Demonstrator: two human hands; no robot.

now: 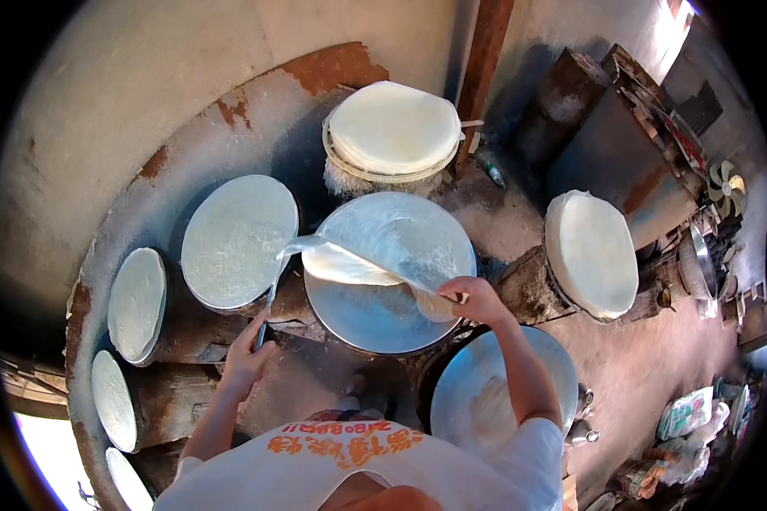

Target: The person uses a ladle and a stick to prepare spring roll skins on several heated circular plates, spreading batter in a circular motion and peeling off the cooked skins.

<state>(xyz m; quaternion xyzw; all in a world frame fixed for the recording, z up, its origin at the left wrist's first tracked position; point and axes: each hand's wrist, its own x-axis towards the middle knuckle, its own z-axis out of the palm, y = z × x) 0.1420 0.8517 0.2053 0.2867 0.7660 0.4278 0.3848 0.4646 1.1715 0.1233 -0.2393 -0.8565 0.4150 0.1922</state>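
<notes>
In front of me is a round metal griddle. A thin, pale, round flatbread is partly raised off it, its far side lying over the griddle and its near edge lifted and folded. My right hand pinches the right end of that edge, fingers closed on it. In my left hand, closed round its bluish handle, is a long thin spatula-like tool. Its upper tip meets the left end of the flatbread; whether it lies under or against the edge cannot be made out.
More round griddles with pale sheets curve down the left side. Stacked flatbreads sit behind on a round tray, and another stack at right. A dusty griddle lies under my right forearm. Plastic bags are on the floor.
</notes>
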